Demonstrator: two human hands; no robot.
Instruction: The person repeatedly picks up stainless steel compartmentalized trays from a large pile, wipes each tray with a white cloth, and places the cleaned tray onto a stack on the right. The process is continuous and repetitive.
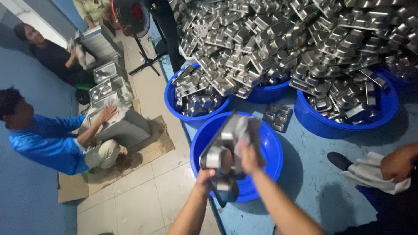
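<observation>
Holding a steel compartment tray (224,150) above an empty blue tub (265,148), the left hand (204,176) has its grip closed on the tray's near edge. The right hand (248,156) presses a grey cloth (249,130) against the tray, fingers closed on it. Far and right, three more blue tubs (348,124) overflow with a heap of steel trays (296,39). On the left, a person in a blue shirt (48,143) wipes a tray stack (124,126) on flattened brown cardboard (152,143). At the right edge, another person's hand (396,163) holds a white cloth (374,174).
</observation>
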